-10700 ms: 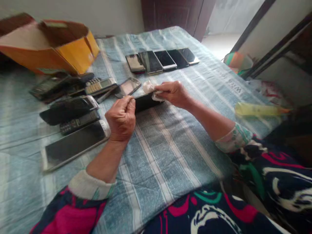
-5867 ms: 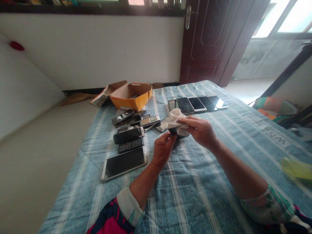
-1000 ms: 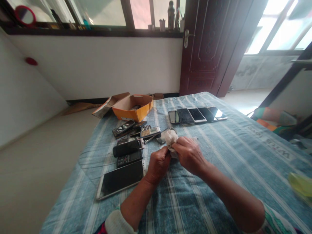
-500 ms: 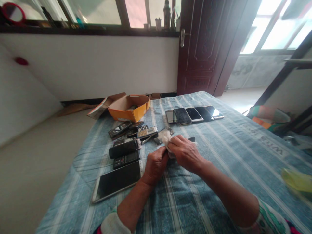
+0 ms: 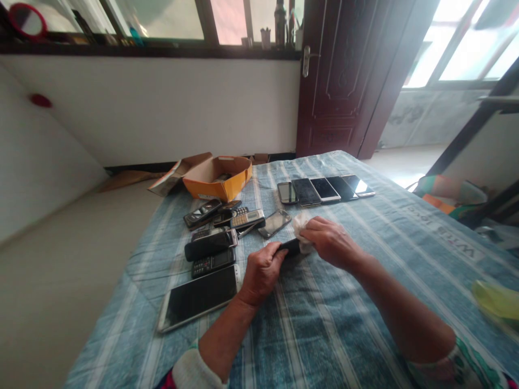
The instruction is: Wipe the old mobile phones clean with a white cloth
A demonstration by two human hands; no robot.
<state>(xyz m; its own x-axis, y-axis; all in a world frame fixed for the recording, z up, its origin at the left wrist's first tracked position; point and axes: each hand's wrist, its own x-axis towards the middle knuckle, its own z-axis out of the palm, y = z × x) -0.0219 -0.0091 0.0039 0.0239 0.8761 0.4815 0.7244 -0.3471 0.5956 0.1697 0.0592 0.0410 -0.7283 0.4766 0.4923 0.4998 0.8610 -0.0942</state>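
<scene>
My left hand [image 5: 261, 272] is closed on the near end of a dark phone [image 5: 290, 248], held just above the cloth. A crumpled white tissue [image 5: 300, 222] is pinched in my right hand [image 5: 330, 241], pressed against the phone's far end. Beyond my hands a phone with a greyish screen [image 5: 275, 223] lies on the cloth. Left of my left hand are a large white-framed tablet [image 5: 199, 298], a black keypad phone [image 5: 213, 263], a dark slab-like phone [image 5: 208, 246] and a silver keypad phone [image 5: 247, 218] among several others.
Several phones, including a white one [image 5: 325, 190], lie in a row at the back right. An open orange box [image 5: 221, 189] stands at the back left. Blue striped cloth [image 5: 365, 302] covers the surface. A yellow item [image 5: 497, 301] lies at the right edge.
My right hand has moved right with the tissue, from over the phone's middle toward its far end. More of the phone and the grey-screened phone behind now show. My left hand keeps its grip.
</scene>
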